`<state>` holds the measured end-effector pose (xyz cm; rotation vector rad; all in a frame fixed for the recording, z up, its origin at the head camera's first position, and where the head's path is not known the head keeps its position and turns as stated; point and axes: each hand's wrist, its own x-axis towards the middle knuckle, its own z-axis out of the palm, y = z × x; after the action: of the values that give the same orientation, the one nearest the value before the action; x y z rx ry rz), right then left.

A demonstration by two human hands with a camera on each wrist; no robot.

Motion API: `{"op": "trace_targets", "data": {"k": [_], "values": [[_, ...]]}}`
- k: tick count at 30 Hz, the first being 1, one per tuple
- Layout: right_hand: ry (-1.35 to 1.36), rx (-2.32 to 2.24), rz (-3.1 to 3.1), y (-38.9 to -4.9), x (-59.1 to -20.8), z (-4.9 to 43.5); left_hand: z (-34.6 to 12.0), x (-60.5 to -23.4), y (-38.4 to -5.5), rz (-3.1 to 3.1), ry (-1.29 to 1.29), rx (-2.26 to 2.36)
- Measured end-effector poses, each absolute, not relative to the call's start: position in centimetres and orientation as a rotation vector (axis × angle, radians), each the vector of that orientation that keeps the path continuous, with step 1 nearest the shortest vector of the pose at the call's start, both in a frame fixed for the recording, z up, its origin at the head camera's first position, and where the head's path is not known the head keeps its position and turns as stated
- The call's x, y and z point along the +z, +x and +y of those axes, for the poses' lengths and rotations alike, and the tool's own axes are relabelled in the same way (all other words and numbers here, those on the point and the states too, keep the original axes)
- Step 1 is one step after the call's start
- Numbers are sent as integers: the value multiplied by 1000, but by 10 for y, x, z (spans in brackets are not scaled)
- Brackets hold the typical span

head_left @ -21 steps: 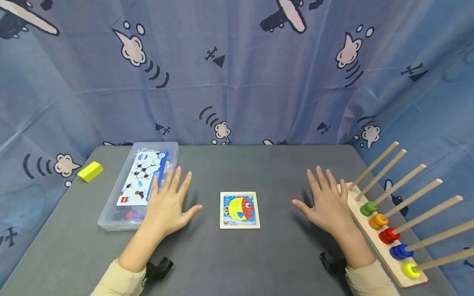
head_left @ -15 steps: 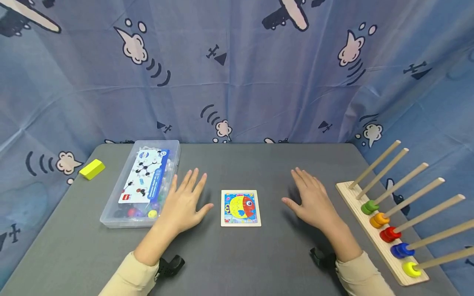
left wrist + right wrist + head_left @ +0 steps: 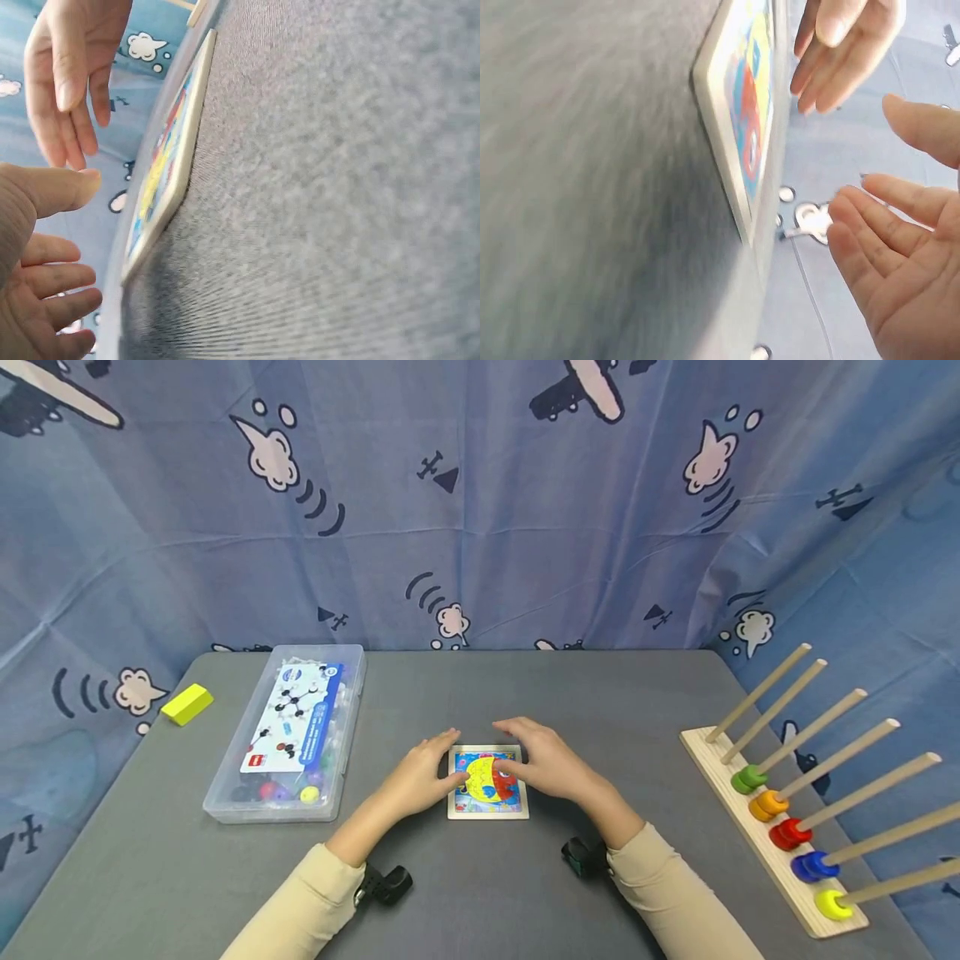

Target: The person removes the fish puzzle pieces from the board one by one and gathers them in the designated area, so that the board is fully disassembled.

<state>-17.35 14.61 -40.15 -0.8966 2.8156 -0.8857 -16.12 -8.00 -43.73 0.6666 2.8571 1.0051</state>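
A small square puzzle (image 3: 488, 815) with a pale wooden rim and a yellow and red fish picture lies flat on the grey table. My left hand (image 3: 422, 778) hovers at its left edge, thumb over the rim. From the other side my right hand (image 3: 551, 762) reaches over the upper right corner, its thumb above the fish. Both wrist views show the puzzle (image 3: 176, 161) apart from the hands, with air between the fingers and its surface. The fingers of the left hand (image 3: 45, 277) and right hand (image 3: 900, 247) are gently bent and hold nothing.
A clear plastic box (image 3: 225, 806) with a molecule-picture label and coloured balls stands at the left. Beyond it lies a yellow block (image 3: 187, 704). A wooden peg rack (image 3: 780, 852) with coloured rings runs along the right side. A blue patterned curtain (image 3: 495, 568) hangs behind the table.
Both hands have moved inward from either side to the puzzle, and their spread fingers have drawn together. The puzzle, box, block and rack stay in place.
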Motion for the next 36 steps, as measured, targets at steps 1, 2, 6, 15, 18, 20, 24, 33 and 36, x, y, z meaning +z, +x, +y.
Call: {"op": "trace_targets", "data": {"k": [1, 2, 6, 15, 18, 20, 24, 33, 36], "values": [[-903, -889, 2781, -176, -403, 142, -79, -439, -163, 2840, 655, 1043], [-904, -889, 2752, -179, -404, 138, -79, -441, -164, 2826, 643, 1077], [-892, -866, 2683, -188, -410, 125, -78, -447, -169, 2771, 607, 1193], [-835, -772, 2606, -203, -420, 107, -82, -454, -173, 2726, 643, 1196], [-809, -730, 2628, -204, -423, 105, -82, -455, -173, 2735, 673, 1170], [-786, -712, 2639, -203, -423, 103, -82, -454, -173, 2730, 683, 1171], [-747, -712, 2649, -202, -422, 100, -83, -456, -174, 2721, 691, 1178], [-635, -828, 2612, -201, -426, 98, -84, -457, -176, 2718, 676, 1176], [-608, -865, 2590, -201, -427, 98, -83, -460, -176, 2716, 665, 1188]]}}
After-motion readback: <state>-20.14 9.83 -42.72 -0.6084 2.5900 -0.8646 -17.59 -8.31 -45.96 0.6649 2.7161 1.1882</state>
